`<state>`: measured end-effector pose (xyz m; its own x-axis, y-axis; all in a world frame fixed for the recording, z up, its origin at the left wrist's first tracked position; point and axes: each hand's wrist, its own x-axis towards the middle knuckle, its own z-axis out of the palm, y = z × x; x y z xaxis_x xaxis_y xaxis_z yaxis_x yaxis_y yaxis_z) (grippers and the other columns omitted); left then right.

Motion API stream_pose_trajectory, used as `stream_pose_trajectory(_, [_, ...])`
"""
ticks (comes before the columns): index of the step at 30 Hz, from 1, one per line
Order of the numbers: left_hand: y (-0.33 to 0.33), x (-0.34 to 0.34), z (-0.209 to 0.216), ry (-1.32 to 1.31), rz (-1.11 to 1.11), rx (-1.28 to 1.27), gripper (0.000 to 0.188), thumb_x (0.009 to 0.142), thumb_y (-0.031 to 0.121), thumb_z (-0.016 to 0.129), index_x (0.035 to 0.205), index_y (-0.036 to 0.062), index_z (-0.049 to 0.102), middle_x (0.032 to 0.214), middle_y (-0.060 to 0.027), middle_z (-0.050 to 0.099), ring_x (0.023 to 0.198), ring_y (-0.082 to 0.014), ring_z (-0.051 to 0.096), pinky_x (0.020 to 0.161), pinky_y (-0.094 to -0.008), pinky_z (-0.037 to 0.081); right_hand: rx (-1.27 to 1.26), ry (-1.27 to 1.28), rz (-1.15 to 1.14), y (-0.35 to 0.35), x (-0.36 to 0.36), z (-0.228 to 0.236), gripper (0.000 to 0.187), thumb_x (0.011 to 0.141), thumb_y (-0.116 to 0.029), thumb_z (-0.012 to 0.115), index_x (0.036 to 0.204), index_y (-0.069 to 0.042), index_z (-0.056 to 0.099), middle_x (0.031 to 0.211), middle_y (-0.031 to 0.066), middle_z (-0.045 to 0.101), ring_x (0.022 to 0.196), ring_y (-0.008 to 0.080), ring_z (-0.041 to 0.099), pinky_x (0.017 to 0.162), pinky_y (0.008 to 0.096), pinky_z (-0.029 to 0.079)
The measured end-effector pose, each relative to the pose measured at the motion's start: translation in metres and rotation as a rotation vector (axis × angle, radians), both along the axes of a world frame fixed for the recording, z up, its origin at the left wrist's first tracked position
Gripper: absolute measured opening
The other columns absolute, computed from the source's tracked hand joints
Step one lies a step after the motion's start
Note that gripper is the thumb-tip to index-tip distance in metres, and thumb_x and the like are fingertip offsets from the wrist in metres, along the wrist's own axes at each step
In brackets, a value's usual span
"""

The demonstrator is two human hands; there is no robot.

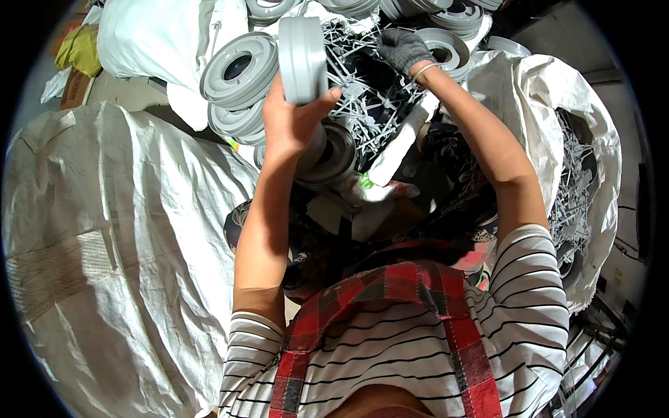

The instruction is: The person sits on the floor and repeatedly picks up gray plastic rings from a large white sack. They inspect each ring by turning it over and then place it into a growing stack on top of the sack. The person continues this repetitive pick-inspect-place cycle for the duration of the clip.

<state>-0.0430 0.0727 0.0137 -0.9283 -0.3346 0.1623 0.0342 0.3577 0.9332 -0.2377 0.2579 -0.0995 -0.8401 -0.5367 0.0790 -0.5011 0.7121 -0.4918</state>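
My bare left hand (291, 117) is closed around the lower side of a grey plastic wheel rim (302, 61), which it holds up on edge. In a dark grey glove, my right hand (405, 50) has its fingers curled over a heap of thin grey plastic sprues (369, 115). What those fingers hold, if anything, is hidden. Just right of that hand lies another grey rim (456, 52). To the left of the held rim, more rims are stacked (240, 66), and a further one (338, 157) sits below my left hand.
A large white woven sack (125, 265) fills the left side. At the right, an open white sack (519, 104) contains more grey sprues (575, 188). Several rims (348, 5) lie along the far edge, with a white sack (164, 38) and yellow bag (78, 50) at far left.
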Motion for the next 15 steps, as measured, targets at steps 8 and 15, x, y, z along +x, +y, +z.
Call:
stream_pose_trajectory(8, [-0.003,0.003,0.007,-0.183,0.076,0.155,0.031,0.070,0.021,0.075,0.088,0.0005,0.062,0.074,-0.0015,0.062,0.067,-0.0071,0.054,0.062,-0.0246,0.045,0.526,0.007,0.070,-0.007,0.028,-0.066,0.033,0.075,-0.024,0.055,0.101,-0.005,0.063,0.106,0.0203,0.060,0.102,0.0322,0.057,0.088,0.0391,0.045])
stream_pose_trajectory(15, [-0.013,0.003,-0.018,-0.038,0.037,0.662,0.028,0.081,0.018,0.064,0.100,-0.0020,0.057,0.089,-0.0072,0.061,0.079,-0.0143,0.057,0.071,-0.0292,0.047,-0.334,0.358,0.217,-0.033,0.063,0.032,0.026,0.081,-0.030,0.058,0.093,-0.007,0.064,0.104,0.0144,0.060,0.100,0.0326,0.054,0.088,0.0394,0.043])
